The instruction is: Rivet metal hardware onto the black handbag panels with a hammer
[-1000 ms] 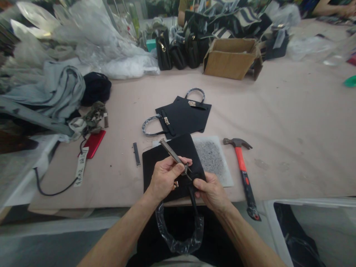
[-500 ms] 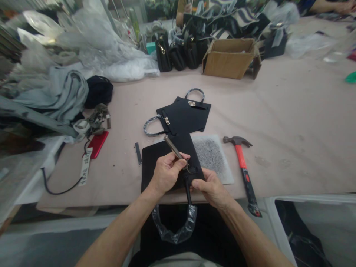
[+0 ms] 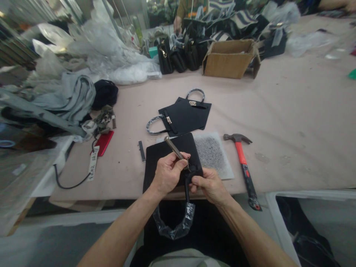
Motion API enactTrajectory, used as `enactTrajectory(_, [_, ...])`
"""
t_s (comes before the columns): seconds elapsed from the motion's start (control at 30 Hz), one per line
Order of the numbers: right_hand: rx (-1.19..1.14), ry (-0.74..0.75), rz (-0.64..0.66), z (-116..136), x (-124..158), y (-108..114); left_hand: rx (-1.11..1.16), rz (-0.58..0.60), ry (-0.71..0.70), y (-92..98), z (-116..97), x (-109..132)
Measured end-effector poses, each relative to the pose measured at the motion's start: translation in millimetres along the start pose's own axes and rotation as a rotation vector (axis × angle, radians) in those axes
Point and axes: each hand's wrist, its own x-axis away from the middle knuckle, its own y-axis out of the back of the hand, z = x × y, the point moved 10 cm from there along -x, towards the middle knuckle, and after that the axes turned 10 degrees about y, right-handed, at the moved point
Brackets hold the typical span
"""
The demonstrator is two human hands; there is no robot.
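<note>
My left hand (image 3: 169, 171) is closed around a metal rod-shaped tool (image 3: 172, 147), its lower end at the edge of a black bag panel (image 3: 158, 155). With fingers pinched, my right hand (image 3: 207, 184) grips the panel's lower right corner. A handle wrapped in clear plastic (image 3: 178, 231) hangs from the panel over the table's front edge. Small parts under my fingertips are too dark to make out. Beneath the panel, a speckled white slab (image 3: 213, 155) shows on the right.
A hammer (image 3: 241, 159) lies right of the slab. Beyond are black panels with handles (image 3: 189, 115), a cardboard box (image 3: 228, 59) and black bags (image 3: 178, 57). To the left are a red object (image 3: 105, 144), cloth and plastic. A person's hand (image 3: 178, 25) shows at the back.
The view has shifted slightly. The panel's held corner has tilted a little, and my right fingers have moved slightly on it. My left hand keeps the tool at nearly the same spot.
</note>
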Motion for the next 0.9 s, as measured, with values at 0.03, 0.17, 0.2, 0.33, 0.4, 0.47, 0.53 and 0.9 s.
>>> enactTrajectory(0.03, [0.002, 0.0, -0.005, 0, 0, 0, -0.007, -0.005, -0.012, -0.3, -1, 2])
enactTrajectory(0.17, [0.02, -0.008, -0.03, 0, 1, 3, -0.03, -0.02, -0.059, -1.5, -4, 5])
enactTrajectory(0.2, [0.026, -0.013, -0.039, 0, 1, 3, -0.034, -0.022, -0.068, -1.8, -4, 5])
enactTrajectory(0.33, [0.065, -0.06, -0.076, -2, 1, 4, -0.063, -0.033, -0.088, -4.0, 0, -1])
enactTrajectory(0.4, [0.099, -0.099, -0.109, -5, 1, 6, -0.077, -0.037, -0.085, -6.2, 8, -4])
enactTrajectory(0.47, [0.14, -0.149, -0.148, -10, 3, 9, -0.082, -0.036, -0.078, -9.4, 18, -7])
enactTrajectory(0.53, [0.184, -0.2, -0.183, -15, 6, 12, -0.086, -0.031, -0.076, -13.3, 29, -7])
enactTrajectory(0.9, [0.511, -0.395, -0.182, -18, 33, 29, -0.23, 0.008, -0.31, -28.4, 34, 7])
